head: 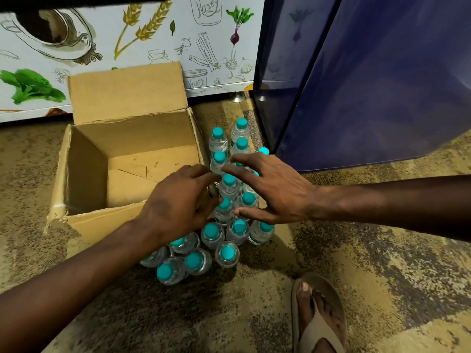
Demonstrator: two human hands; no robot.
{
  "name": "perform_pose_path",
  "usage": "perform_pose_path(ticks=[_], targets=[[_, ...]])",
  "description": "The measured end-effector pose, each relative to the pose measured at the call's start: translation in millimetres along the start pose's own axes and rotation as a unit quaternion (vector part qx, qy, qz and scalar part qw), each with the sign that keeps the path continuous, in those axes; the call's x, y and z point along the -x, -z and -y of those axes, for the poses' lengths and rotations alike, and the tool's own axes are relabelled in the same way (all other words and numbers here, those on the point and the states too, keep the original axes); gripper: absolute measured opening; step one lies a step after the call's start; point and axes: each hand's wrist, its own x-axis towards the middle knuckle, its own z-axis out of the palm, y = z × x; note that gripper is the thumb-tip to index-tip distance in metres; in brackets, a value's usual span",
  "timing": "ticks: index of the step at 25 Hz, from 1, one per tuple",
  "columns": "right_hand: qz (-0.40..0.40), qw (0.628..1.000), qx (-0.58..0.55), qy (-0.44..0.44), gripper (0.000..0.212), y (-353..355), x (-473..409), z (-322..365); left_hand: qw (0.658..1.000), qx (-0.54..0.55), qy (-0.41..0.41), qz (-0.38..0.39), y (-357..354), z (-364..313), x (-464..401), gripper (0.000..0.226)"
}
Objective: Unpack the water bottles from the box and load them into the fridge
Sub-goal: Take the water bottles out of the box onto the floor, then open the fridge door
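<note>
Both arms reached forward and down over the floor, meeting above a cluster of water bottles (224,212). The left hand (178,202) came in from the lower left, palm down, with its fingers spread and only slightly bent; the fingertips touched the teal cap (224,203) and neck of one upright bottle near the middle of the group, though they did not plainly wrap around it. The right hand (272,189) came in from the right, also palm down, its fingers fanned out wide and relaxed above the bottles, with the thumb lying low beside another bottle's shoulder. Neither hand clearly gripped anything.

The bottles stood upright on the speckled floor (356,263), packed close together in a loose strip running from beside the fridge toward the person's feet. All were clear with teal caps. They stood just right of the cardboard box (89,174), touching or nearly touching its right wall. The box sat open with its back flap raised, and its inside showed only bare cardboard.

The dark blue fridge (382,85) stood at the upper right, just behind the farthest bottles. A cabinet panel (153,34) printed with vegetables and honey jars ran behind the box. A foot in a tan sandal (316,317) rested on the floor at the lower right.
</note>
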Motion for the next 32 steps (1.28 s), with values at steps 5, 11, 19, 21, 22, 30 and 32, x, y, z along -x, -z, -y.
perform_pose_path(ticks=[5, 11, 19, 21, 22, 30, 32], targets=[[-0.023, 0.994, -0.025, -0.105, 0.097, 37.8, -28.4, 10.7, 0.994, -0.032, 0.101, -0.017, 31.4, -4.6, 8.9, 0.062], [-0.015, 0.963, -0.075, -0.258, 0.099, 166.5, -44.9, 77.1, 0.964, 0.073, 0.25, -0.049, 137.4, -79.2, 34.4, 0.068], [-0.028, 0.931, -0.106, -0.348, 0.093, 398.4, -61.3, 192.3, 0.952, 0.074, 0.297, -0.023, 384.7, -172.8, 69.1, 0.065], [-0.03, 0.93, -0.103, -0.352, 0.092, 451.0, -60.1, 211.3, 0.954, 0.075, 0.288, -0.023, 437.5, -187.1, 73.7, 0.063], [-0.029, 0.933, -0.097, -0.346, 0.092, 475.5, -60.4, 218.4, 0.954, 0.075, 0.289, -0.024, 460.2, -192.7, 76.2, 0.062], [-0.034, 0.925, -0.044, -0.375, 0.092, 599.0, -22.4, 255.5, 0.977, 0.031, 0.209, -0.008, 559.7, -247.9, 92.1, 0.063], [-0.026, 0.929, -0.035, -0.369, 0.092, 617.6, 1.3, 258.9, 0.984, 0.0, 0.177, 0.017, 568.2, -261.1, 97.2, 0.064]])
